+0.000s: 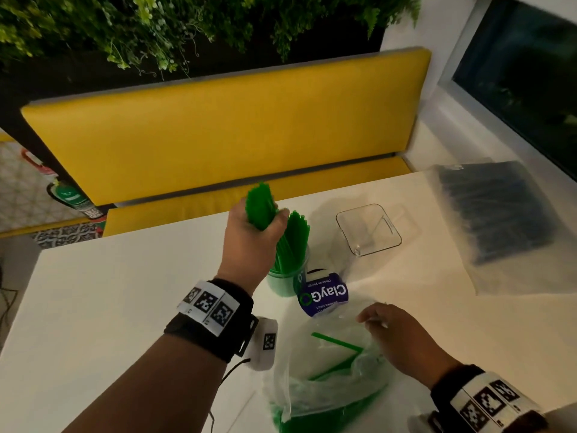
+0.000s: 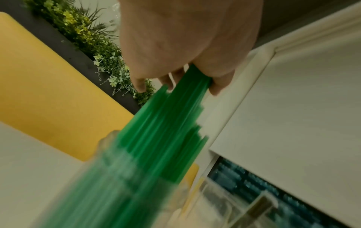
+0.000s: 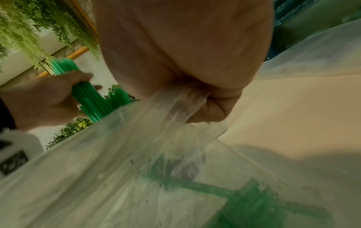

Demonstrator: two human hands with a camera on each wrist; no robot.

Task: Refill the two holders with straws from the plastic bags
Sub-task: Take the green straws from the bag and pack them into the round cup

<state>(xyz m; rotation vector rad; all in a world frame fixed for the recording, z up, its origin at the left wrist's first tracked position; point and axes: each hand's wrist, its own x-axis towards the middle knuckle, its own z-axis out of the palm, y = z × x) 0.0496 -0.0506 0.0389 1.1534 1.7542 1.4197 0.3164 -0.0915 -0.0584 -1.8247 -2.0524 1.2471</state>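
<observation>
White worktop (image 1: 125, 292), yellow bench (image 1: 224, 132) behind it, hanging greenery (image 1: 156, 29) above, dark window (image 1: 524, 89) at right.

Item 1, my left hand (image 1: 249, 235): fingers (image 2: 218, 86) curled round a bundle of green straws (image 1: 260, 207), gripped at mid-length. Upper ends stick out above my fist; lower ends reach down into the round holder (image 1: 285, 281). The left wrist view is blurred, but shows the bundle running from my fingers into the clear cup.

Item 2, round holder: clear, upright on the worktop, already carrying green straws that lean to the right. A purple ClayGo label (image 1: 324, 296) lies just beside it, toward me.

Item 3, my right hand (image 1: 402, 339): fingers (image 3: 215, 108) pinching a gathered fold of the clear plastic bag (image 1: 327, 389). The bag lies on the worktop close to me; loose green straws show through it, most massed at its near end.

Item 4, square holder (image 1: 368, 229): clear, standing right of the round one and apart from it. I cannot tell whether it contains anything.

Item 5, second plastic bag (image 1: 499, 220): flat at the far right of the worktop, packed with dark straws, untouched by either hand.

Item 6, wrist bands (image 1: 209, 310): black straps with printed square markers, one on each arm.
</observation>
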